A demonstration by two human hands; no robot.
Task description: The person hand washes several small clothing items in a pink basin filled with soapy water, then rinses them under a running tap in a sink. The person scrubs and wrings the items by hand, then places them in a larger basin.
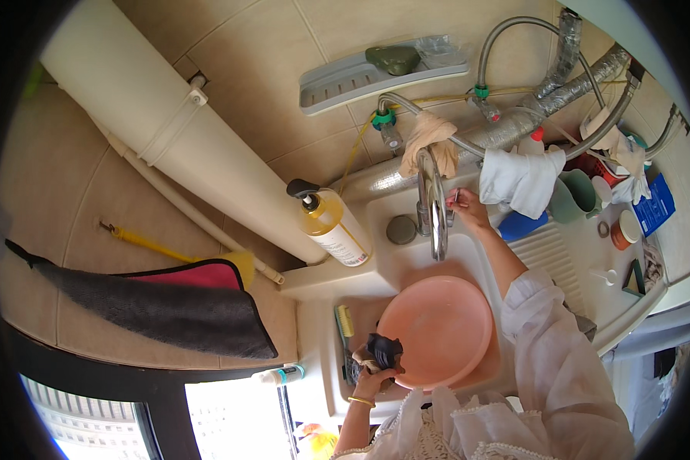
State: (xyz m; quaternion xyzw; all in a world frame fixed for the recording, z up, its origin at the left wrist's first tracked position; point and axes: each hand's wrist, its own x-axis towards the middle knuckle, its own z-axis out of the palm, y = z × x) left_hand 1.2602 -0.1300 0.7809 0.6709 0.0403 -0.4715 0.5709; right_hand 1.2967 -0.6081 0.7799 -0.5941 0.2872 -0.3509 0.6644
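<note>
My right hand (468, 206) grips the small lever of the chrome faucet (435, 201) beside its spout. Below the spout, a pink plastic basin (443, 330) sits tilted in the white sink (332, 397); no water stream shows. At the basin's left rim, my left hand (374, 383) holds a bunched dark fabric item (384, 352) with beige fabric beside it; its exact kind is unclear. A scrub brush with pale bristles (345, 322) lies along the sink's left side, close to this hand.
A pump bottle of yellow liquid (333, 224) stands on the sink ledge. Cloths, including a white one (520, 181), hang over the hose. Cups and a green pitcher (572, 195) crowd the ribbed drainboard (552, 253). A grey towel (155, 305) hangs at left.
</note>
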